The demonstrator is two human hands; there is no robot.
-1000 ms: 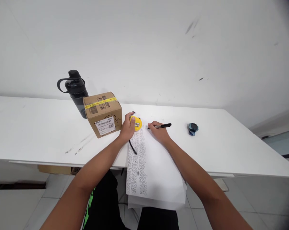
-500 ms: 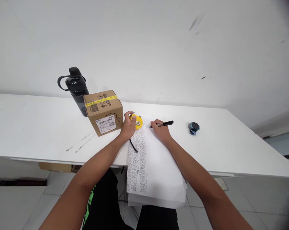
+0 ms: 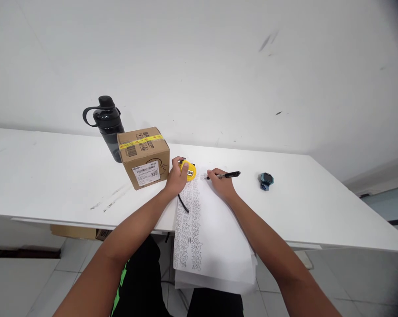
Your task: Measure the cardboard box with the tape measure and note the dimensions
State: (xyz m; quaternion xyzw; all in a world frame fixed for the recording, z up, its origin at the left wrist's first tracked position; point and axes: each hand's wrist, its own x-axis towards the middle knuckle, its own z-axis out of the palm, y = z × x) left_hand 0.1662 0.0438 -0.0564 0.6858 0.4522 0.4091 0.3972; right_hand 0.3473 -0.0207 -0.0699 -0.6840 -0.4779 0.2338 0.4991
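Note:
My left hand [image 3: 178, 178] is wrapped round a yellow tape measure [image 3: 191, 170], which rests at the top left of a stack of white paper [image 3: 223, 246]. A black strap [image 3: 183, 204] hangs from the tape measure over the sheet. In my right hand [image 3: 221, 182] is a black pen [image 3: 231, 175], its tip touching the paper near the top, just right of the tape measure. Dense small dark marks run down the left side of the top sheet. The lower end of the stack hangs past the table's front edge.
A cardboard box [image 3: 144, 163] with yellow tape stands left of my left hand, and a black bottle [image 3: 108, 125] is behind it. A blue-green watch [image 3: 266, 181] lies to the right on the white table [image 3: 53, 176]. The wall rises behind the table.
The view has shifted slightly. The rear end of the pen has tilted a little lower, while its tip stays on the paper. My left hand keeps its hold on the tape measure.

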